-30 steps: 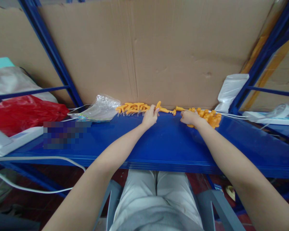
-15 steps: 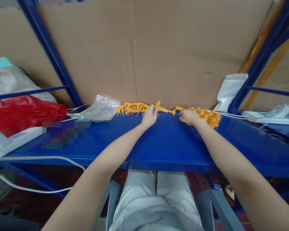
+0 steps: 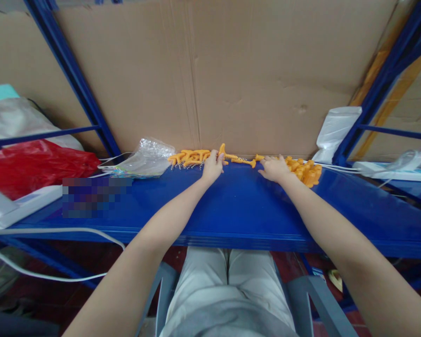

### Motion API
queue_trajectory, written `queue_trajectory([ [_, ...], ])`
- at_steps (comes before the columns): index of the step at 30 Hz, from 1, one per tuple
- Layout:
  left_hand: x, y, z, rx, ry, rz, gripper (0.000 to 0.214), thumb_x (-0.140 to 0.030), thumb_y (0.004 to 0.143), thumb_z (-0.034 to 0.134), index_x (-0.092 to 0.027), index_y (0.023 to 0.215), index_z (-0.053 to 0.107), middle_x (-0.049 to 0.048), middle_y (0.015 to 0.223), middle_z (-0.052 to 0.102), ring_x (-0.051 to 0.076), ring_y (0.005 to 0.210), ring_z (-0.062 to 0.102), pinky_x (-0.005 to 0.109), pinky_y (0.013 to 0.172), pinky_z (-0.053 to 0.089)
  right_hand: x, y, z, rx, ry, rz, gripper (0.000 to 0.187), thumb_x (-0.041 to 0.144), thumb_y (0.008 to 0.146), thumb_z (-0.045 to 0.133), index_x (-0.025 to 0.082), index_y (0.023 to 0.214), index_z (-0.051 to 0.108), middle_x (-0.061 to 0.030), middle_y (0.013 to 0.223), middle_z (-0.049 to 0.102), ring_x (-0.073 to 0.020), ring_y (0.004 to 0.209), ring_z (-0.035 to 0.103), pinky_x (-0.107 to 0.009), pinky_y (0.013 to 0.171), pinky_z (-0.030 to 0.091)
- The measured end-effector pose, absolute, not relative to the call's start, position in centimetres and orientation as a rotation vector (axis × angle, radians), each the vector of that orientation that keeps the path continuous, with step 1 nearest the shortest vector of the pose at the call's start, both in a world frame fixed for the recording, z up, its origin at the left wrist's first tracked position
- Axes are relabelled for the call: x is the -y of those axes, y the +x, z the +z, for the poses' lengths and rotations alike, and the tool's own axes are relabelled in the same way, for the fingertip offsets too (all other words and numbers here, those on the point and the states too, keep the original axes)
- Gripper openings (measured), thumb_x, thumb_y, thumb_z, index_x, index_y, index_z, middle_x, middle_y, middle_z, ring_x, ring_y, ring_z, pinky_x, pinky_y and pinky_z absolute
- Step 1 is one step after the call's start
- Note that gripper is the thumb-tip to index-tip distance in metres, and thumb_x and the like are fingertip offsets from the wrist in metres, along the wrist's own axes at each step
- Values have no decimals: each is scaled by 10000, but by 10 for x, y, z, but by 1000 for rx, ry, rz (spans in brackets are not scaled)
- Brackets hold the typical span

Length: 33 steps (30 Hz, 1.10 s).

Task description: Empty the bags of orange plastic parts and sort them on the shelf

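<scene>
Small orange plastic pieces lie along the back of a blue shelf (image 3: 238,206). My left hand (image 3: 212,167) is closed on one orange piece (image 3: 222,150), held just right of a row of orange pieces with small chains (image 3: 189,158). Between my hands lies a single orange piece (image 3: 244,162). My right hand (image 3: 274,168) rests on the shelf with its fingers spread, touching the left edge of a loose heap of orange pieces (image 3: 305,172). It holds nothing that I can see.
A cardboard sheet (image 3: 231,70) closes the back of the shelf. A clear plastic bag (image 3: 147,158) and a phone (image 3: 114,161) lie left of the orange row. A red bag (image 3: 35,164) is far left, a white bag (image 3: 337,133) and white cables (image 3: 340,167) at right. Blue rack posts (image 3: 73,75) flank the bay.
My left hand has moved a little left and up with its orange piece. My right hand has opened and shifted slightly off the heap.
</scene>
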State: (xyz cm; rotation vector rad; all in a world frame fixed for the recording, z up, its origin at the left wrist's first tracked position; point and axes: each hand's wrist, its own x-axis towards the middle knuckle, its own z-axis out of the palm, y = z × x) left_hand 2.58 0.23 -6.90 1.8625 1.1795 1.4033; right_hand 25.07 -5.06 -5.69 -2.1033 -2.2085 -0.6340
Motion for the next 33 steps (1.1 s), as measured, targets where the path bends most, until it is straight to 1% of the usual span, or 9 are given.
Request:
queue_trajectory([
  [3,-5,22,-65,-1199,1696,1342,156,-231,1053,422,-192,907,461,-52,654,626,57,411,533,171,452,356,51,242,-59,2192,-1968,-635,456,309,970,483,88,1356,583,-236,1369,632,-342,1303,572,-580,1150,297],
  [7,4,22,-59,-1151,1573,1142,180,-239,1056,418,-179,899,482,-39,634,633,67,429,573,162,429,335,50,226,-62,2242,-1658,-558,488,327,999,432,96,1418,528,-229,1408,613,-336,1323,561,-579,1130,343],
  [10,16,26,-56,-1064,1539,985,224,-241,1053,427,-169,857,507,-28,617,640,70,422,579,161,423,359,51,213,-65,2398,-1358,-475,486,293,1010,415,134,1463,494,-196,1443,599,-304,1310,580,-521,1079,424],
  [13,24,30,-53,-1022,1492,895,283,-231,1058,404,-168,800,503,-19,585,634,76,406,572,166,413,373,54,203,-68,2493,-1228,-433,460,274,1023,399,130,1446,513,-190,1372,650,-288,1235,631,-459,1021,480],
  [18,23,32,-55,-955,1420,907,278,-232,1050,423,-165,797,516,-1,580,644,86,418,584,169,433,402,56,198,-70,2462,-1230,-395,387,255,1019,397,98,1326,573,-201,1277,693,-292,1143,668,-422,948,506],
  [25,19,33,-57,-852,1311,988,73,-152,983,545,-188,946,493,-12,631,679,109,438,619,178,443,417,51,204,-70,2370,-1194,-351,281,213,955,445,152,1158,630,-144,1112,739,-234,943,681,-322,791,479],
  [29,20,37,-58,-786,1271,1007,124,-129,969,558,-185,1058,491,11,736,720,112,477,647,189,468,455,47,209,-68,2281,-1275,-299,269,188,910,466,162,1064,685,-94,940,747,-198,802,667,-283,716,446],
  [31,22,39,-58,-771,1260,1009,154,-133,974,551,-184,1102,482,32,811,742,110,498,658,195,478,470,46,210,-68,2209,-1368,-329,278,198,902,479,172,1057,708,-85,931,755,-199,793,674,-283,711,446],
  [33,24,41,-59,-787,1270,996,185,-139,974,552,-183,1136,472,48,870,752,108,507,661,197,470,468,47,211,-67,2141,-1465,-379,308,220,908,490,187,1107,723,-86,976,770,-217,840,696,-299,740,464],
])
